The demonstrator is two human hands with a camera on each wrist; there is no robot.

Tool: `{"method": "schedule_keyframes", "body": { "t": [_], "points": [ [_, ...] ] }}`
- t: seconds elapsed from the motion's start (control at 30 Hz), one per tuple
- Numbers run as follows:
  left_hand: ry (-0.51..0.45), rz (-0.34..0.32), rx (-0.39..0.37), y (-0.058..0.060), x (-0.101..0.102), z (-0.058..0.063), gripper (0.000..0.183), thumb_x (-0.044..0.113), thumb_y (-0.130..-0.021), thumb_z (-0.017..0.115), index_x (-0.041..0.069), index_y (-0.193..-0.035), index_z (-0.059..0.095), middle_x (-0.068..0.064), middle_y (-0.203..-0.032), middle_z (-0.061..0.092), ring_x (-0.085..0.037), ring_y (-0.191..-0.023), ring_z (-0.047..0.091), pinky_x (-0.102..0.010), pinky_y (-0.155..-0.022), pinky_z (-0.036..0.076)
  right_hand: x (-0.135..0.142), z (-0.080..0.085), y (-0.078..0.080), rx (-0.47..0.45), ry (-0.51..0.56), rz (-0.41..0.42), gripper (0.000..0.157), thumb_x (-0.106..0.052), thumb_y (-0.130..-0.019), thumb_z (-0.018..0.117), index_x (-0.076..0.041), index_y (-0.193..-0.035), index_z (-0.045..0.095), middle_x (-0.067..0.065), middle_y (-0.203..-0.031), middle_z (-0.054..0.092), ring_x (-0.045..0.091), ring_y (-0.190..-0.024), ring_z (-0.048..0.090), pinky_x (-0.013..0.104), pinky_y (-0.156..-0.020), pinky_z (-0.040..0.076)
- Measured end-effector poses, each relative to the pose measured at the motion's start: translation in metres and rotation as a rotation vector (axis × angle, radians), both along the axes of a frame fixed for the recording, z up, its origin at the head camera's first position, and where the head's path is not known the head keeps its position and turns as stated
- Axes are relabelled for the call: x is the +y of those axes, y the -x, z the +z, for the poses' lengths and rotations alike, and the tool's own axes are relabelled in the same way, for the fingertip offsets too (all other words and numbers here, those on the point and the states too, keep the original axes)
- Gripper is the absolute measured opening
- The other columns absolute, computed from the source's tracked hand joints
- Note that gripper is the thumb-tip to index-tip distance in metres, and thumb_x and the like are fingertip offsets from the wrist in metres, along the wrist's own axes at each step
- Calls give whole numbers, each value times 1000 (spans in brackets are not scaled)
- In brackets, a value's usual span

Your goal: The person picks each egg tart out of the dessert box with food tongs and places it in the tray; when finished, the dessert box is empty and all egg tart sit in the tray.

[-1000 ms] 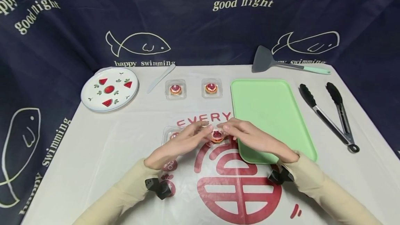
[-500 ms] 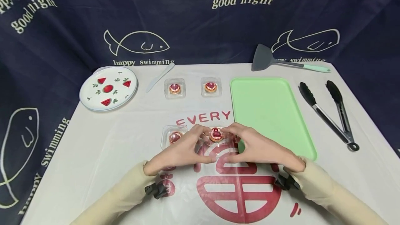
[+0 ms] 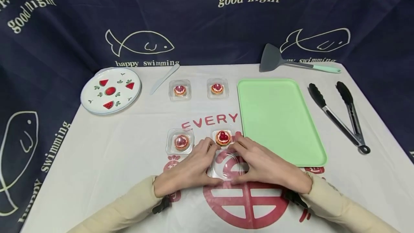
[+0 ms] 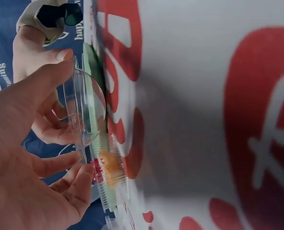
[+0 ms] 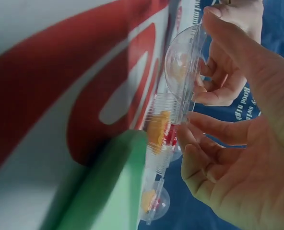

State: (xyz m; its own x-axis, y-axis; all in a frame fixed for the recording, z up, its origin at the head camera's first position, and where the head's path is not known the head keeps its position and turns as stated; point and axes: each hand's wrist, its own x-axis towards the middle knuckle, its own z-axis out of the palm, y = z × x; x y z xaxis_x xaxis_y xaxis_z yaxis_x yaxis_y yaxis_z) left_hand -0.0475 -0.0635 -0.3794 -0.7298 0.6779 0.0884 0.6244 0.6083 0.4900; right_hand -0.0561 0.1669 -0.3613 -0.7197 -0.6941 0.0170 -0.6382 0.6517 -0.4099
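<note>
A small tart (image 3: 223, 138) with a red heart-shaped top sits in the base of a clear plastic clamshell box (image 3: 216, 131). The box's domed lid (image 3: 226, 166) is folded back toward the person, lying low over the table. My left hand (image 3: 195, 166) holds the lid's left side between thumb and fingers. Opposite it, my right hand (image 3: 263, 164) grips the right side the same way. In the left wrist view the lid (image 4: 87, 108) stands between both hands, dome facing the table. The right wrist view shows fingertips near the hinge beside the tart (image 5: 159, 132).
Another boxed tart (image 3: 182, 142) stands left of the hands; two more boxed tarts (image 3: 180, 90) are farther back. A green tray (image 3: 278, 121) lies right, tongs (image 3: 344, 125) beyond it. A spatula (image 3: 271, 58), a pale knife (image 3: 164, 78) and a patterned plate (image 3: 124, 94) line the back.
The lid has come up off the tart and swung back toward the person, with both hands drawn nearer along with it. The tart now shows uncovered.
</note>
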Motion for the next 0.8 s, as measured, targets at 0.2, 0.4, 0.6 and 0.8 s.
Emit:
{"method": "schedule_keyframes", "body": {
  "t": [0.2, 0.4, 0.6, 0.8],
  "points": [
    [46, -12, 71, -2, 1, -5, 76, 50, -69, 84, 1, -117, 53, -5, -107, 44, -17, -92, 42, -30, -82, 45, -1, -6, -1, -10, -29, -7, 84, -52, -65, 86, -2, -125, 54, 10, -119, 57, 21, -105, 56, 39, -91, 53],
    [93, 6, 101, -4, 3, -7, 77, 55, -68, 82, 2, -114, 51, -4, -104, 42, -17, -89, 41, -30, -79, 45, -1, -8, -2, 44, -62, -1, 83, -54, -63, 86, -3, -121, 54, 6, -108, 58, 17, -92, 54, 37, -84, 52],
    [109, 29, 112, -6, 4, -9, 83, 56, -68, 82, 0, -118, 48, -3, -101, 42, -17, -87, 41, -30, -78, 45, -2, -6, -3, 57, -91, -4, 76, -54, -62, 87, -8, -113, 53, -1, -99, 54, 13, -83, 48, 34, -75, 47],
    [107, 45, 79, -7, 3, -6, 88, 62, -67, 80, 1, -121, 46, -2, -100, 40, -15, -86, 40, -28, -77, 44, 3, -1, -4, 62, -119, -13, 79, -64, -65, 79, -9, -115, 52, -4, -97, 52, 12, -86, 48, 33, -75, 47]
  ]
}}
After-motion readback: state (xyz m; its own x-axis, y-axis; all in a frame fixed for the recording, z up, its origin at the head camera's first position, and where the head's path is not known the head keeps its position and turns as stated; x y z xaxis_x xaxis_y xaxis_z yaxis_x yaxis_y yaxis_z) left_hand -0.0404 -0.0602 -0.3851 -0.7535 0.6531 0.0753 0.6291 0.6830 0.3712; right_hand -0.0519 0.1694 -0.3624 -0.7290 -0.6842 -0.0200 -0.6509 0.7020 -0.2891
